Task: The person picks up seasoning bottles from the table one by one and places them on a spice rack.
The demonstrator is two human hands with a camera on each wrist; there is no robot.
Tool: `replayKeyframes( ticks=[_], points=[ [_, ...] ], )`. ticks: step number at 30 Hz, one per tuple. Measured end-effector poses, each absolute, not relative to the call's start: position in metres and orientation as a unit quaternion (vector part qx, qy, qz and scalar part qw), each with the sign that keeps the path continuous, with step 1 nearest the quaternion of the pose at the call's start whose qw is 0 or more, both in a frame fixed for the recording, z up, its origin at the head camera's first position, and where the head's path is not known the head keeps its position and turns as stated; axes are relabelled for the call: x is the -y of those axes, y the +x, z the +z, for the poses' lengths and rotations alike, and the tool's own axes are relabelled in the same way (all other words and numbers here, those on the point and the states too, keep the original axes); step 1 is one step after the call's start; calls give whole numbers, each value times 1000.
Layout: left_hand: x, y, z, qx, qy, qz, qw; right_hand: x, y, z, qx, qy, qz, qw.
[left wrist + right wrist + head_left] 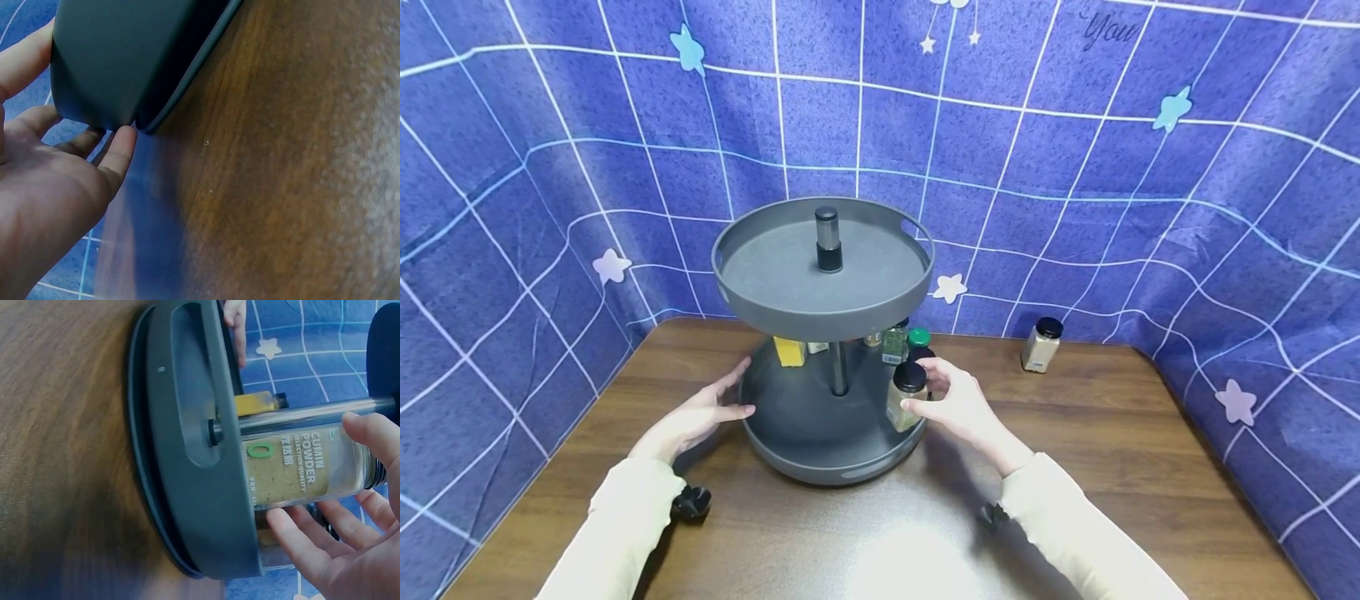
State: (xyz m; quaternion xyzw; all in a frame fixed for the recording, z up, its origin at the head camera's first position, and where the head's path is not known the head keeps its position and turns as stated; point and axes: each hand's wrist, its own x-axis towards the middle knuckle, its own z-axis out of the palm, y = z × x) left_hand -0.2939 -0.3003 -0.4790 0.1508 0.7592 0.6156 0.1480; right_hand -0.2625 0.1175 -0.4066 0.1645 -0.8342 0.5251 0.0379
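A dark grey two-tier turntable rack stands on the table, its lower tray [820,473] beneath an upper tray [767,283]. My right hand [958,402] grips a clear jar of cumin powder [287,465] with a black lid, thumb on one side and fingers on the other. Tilted slightly, the jar is at the right front of the lower tray; whether its base touches the tray I cannot tell. My left hand [688,418] touches the left side of the lower tray, its fingers spread along the outer wall [100,75].
On the lower tray stand a yellow container [789,352], a jar with green contents [894,343] and a green-capped jar [918,337], partly under the upper tray. Another black-lidded jar [1042,346] stands on the table at the back right. A blue patterned cloth [1045,158] hangs behind.
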Motion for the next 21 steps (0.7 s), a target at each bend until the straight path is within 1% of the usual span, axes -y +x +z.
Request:
replayKeyframes(
  ticks=[9, 21],
  points=[
    [300, -294, -480, -754, 149, 622, 151, -118, -262, -414, 840, 158, 518, 33],
    [300, -292, -478, -760, 154, 613, 152, -118, -263, -420, 845, 165, 508, 42]
  ],
)
